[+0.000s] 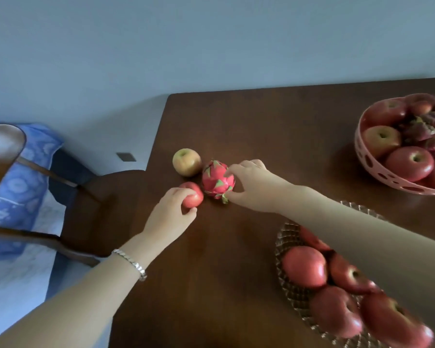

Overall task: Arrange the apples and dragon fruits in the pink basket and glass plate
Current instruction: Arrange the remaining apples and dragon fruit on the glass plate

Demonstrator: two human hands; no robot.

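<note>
Three fruits lie together near the table's left edge: a yellow-green apple (186, 162), a pink dragon fruit (217, 179) and a red apple (192, 196). My left hand (170, 214) curls around the red apple from the near side. My right hand (251, 185) grips the dragon fruit from the right, fingers over its top and thumb under its lower end. The pink basket (367, 159) at the far right holds several red apples and dragon fruits. The glass plate (290, 290) at the near right holds several red apples, partly hidden by my right forearm.
The dark wooden table (261, 121) ends at its left edge close to the three fruits. A wooden chair (106, 204) stands just left of that edge, with blue patterned fabric (18, 182) beyond it. A pale wall fills the background.
</note>
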